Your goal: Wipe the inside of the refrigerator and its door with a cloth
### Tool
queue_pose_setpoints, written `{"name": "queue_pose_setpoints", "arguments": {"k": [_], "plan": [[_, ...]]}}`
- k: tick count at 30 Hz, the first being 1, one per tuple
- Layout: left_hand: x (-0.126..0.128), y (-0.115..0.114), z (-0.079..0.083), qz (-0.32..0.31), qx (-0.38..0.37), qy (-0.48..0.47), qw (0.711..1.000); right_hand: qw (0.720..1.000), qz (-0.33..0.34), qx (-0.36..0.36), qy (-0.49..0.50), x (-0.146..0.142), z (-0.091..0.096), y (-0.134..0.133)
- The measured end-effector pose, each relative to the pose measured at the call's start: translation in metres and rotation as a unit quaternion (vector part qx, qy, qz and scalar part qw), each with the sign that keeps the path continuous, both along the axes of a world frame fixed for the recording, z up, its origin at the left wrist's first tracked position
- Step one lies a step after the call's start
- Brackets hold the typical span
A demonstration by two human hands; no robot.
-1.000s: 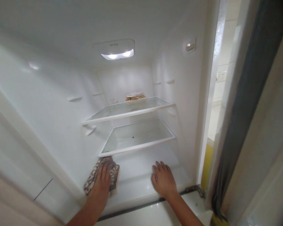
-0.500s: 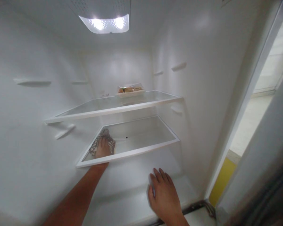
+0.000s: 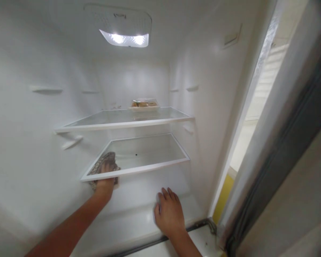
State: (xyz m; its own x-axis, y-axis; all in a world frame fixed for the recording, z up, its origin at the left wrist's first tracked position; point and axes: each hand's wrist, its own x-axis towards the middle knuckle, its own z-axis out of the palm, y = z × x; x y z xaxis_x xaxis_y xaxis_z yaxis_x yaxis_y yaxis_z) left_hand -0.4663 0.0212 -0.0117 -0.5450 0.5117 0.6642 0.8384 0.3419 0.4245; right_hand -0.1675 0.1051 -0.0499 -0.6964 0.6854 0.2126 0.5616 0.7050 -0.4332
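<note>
I look into an open white fridge. My left hand [image 3: 105,180] reaches under the lower glass shelf [image 3: 139,167] at its front left corner and presses a brown patterned cloth [image 3: 104,160] onto the surface below; its fingers are partly seen through the glass. My right hand [image 3: 169,213] lies flat on the white fridge floor [image 3: 139,217] near the front edge, fingers stretched out, holding nothing.
An upper glass shelf [image 3: 125,123] carries a clear food tray [image 3: 143,104] at the back. A lamp [image 3: 124,38] glows in the ceiling. The fridge door [image 3: 283,142] stands open at the right, with a yellow strip [image 3: 221,200] by its foot.
My left hand has drawn the cloth back toward the front left corner under the lower shelf. My right hand has stayed on the floor. The camera has shifted slightly.
</note>
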Motion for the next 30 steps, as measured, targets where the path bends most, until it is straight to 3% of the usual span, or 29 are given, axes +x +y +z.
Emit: {"name": "queue_pose_setpoints", "arguments": {"k": [1,2,3,4,6,8,10,15,19,22,26,30], "plan": [[0.010,-0.013,-0.002,-0.016,0.081,-0.055,0.995,1.000,0.002,0.001,0.001,0.000,0.001,0.000],[0.020,-0.028,-0.004,-0.016,0.103,-0.069,0.992,1.000,0.002,0.002,0.002,0.000,0.002,-0.001],[0.030,-0.045,-0.007,-0.033,0.070,-0.050,0.996,1.000,0.003,0.003,0.003,0.001,0.002,-0.001],[0.039,-0.064,-0.010,-0.040,-0.049,0.049,0.997,1.000,0.003,0.004,0.004,0.001,0.003,-0.002],[0.054,-0.102,-0.014,-0.010,-0.281,0.227,0.933,1.000,0.004,0.006,0.006,0.001,0.003,-0.002],[0.064,-0.135,-0.015,0.022,-0.396,0.315,0.862,1.000,0.006,0.007,0.007,0.002,0.003,-0.003],[0.068,-0.160,-0.016,0.022,-0.434,0.348,0.830,1.000,0.007,0.007,0.006,0.002,0.004,-0.003],[0.052,-0.194,-0.025,-0.024,-0.458,0.366,0.810,1.000,0.009,0.006,-0.002,0.002,0.007,-0.004],[0.034,-0.199,-0.032,-0.018,-0.461,0.378,0.803,1.000,0.011,0.005,0.003,0.003,0.009,-0.005],[0.031,-0.190,-0.026,-0.033,-0.451,0.375,0.809,1.000,0.010,0.005,0.004,0.003,0.007,-0.005],[0.040,-0.158,-0.012,0.011,-0.439,0.352,0.827,1.000,0.011,0.006,0.007,0.002,0.006,-0.005],[0.046,-0.111,0.003,0.062,-0.449,0.349,0.820,1.000,0.008,0.003,0.013,0.001,0.003,-0.004]]}}
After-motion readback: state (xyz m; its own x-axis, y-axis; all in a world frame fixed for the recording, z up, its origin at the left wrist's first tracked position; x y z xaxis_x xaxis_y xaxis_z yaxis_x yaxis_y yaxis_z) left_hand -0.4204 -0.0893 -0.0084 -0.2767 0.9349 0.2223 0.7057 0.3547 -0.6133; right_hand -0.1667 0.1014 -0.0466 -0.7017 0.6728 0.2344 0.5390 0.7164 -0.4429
